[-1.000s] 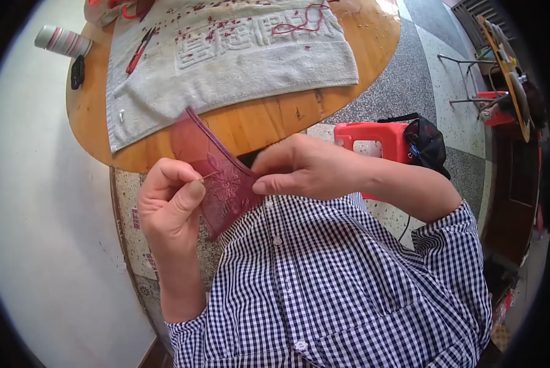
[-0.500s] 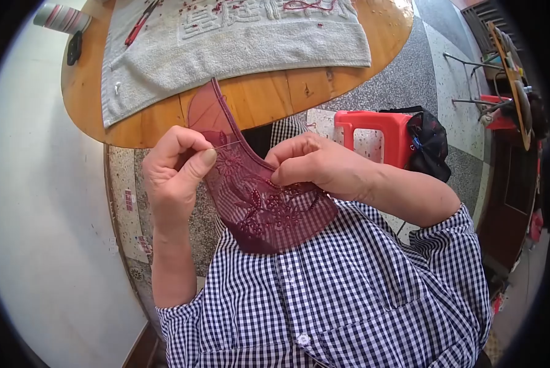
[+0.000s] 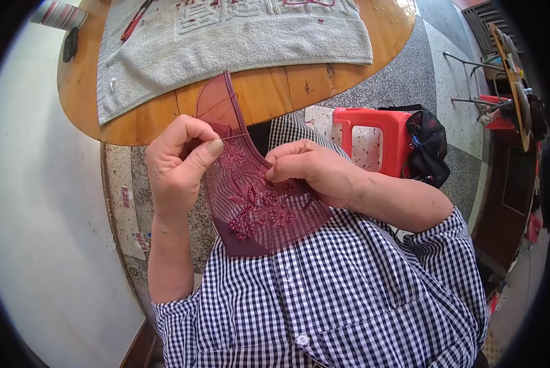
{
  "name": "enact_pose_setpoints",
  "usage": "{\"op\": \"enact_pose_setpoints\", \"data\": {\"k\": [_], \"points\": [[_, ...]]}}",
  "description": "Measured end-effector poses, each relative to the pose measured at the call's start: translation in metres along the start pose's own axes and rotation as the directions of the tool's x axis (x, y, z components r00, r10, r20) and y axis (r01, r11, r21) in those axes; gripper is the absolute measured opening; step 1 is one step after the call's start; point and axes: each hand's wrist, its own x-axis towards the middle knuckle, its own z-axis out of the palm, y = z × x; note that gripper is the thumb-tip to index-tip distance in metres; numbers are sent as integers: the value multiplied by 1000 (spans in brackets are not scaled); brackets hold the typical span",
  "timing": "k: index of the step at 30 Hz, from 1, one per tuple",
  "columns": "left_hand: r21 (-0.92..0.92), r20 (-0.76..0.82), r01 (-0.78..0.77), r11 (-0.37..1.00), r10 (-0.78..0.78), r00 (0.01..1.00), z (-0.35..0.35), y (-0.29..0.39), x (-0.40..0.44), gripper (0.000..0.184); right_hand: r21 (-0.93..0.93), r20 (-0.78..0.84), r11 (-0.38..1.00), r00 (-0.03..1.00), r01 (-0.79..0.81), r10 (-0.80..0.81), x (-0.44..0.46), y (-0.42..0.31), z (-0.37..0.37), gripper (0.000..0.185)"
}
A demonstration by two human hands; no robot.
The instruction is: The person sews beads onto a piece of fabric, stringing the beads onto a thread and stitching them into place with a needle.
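A sheer dark-red fabric piece [image 3: 226, 208] with embroidered flowers and red beads hangs in front of the checked shirt. My right hand [image 3: 305, 168] pinches its dark edge between thumb and fingers. At the fabric's left side, my left hand [image 3: 186, 156] holds a thin needle [image 3: 235, 135] between thumb and forefinger, and the needle lies across the fabric above a flower. A thread loop shows near the fabric's upper tip. Whether the needle tip pierces the cloth cannot be made out.
On the wooden table [image 3: 262, 92] lies a white towel [image 3: 238, 52] with scattered red beads, red thread and a red-handled tool [image 3: 135, 23]. A striped cup [image 3: 57, 15] and a black object [image 3: 70, 44] are at the left. Right: a red stool [image 3: 373, 116] and black bag [image 3: 427, 144].
The fabric has turned and spread out, showing its beaded lower part. The needle has come up with my left hand, now nearer the fabric's edge. The table sits higher in view.
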Motion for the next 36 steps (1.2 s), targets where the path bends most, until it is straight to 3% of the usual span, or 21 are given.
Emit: {"op": "enact_pose_setpoints", "data": {"k": [7,13,16,21,27,29,31,34,36], "points": [[29,37,-54,998,53,998,-6,-4,5,9,50,28,998,999,-30,28,1,-2,1,11],[409,32,-296,863,310,950,-51,17,15,13,-205,-10,979,1000,4,-6,-6,-11,-6,12],[468,-129,-235,852,328,936,-69,43,14,10,-380,-20,924,998,44,-55,-7,-13,-9,12],[531,-92,-307,790,413,906,-78,63,32,8,-571,26,818,998,65,-62,-9,-20,3,12],[673,-70,-414,613,610,789,-85,73,38,7,-580,-30,813,996,51,-84,-11,-27,13,13],[705,-75,-420,571,649,757,-98,80,36,8,-579,-62,815,994,36,-88,-12,-26,8,13],[790,-123,-325,520,653,747,-122,86,34,9,-582,-83,813,993,20,-84,-12,-27,6,13],[777,-176,-308,549,660,731,-164,90,34,11,-581,-84,813,990,41,-111,-12,-31,5,13],[793,-321,-229,564,706,631,-193,95,22,10,-570,-117,820,983,50,-141,-17,-33,2,13]]}}
